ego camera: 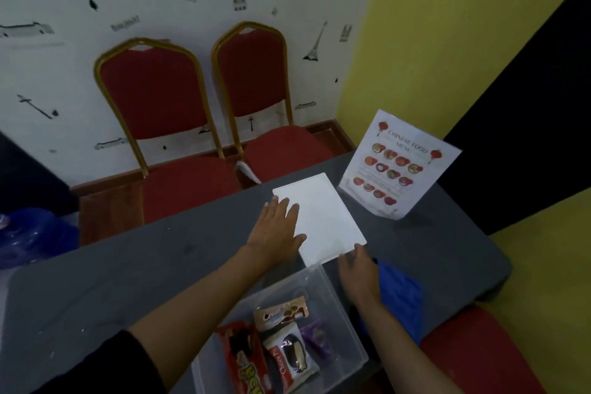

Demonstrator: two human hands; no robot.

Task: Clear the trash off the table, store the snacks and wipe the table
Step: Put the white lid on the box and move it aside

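Left hand [275,233] flat, fingers [289,211] spread; right hand [359,275] forward, fingers curled downward.

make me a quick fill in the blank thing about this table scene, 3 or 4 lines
1. The snack packets lie inside a clear plastic ____.
2. The left hand rests flat on the white ____.
3. Beside the right hand lies a cloth coloured ____.
4. Behind the grey table stand ____ red chairs.

Missing words: box; lid; blue; two
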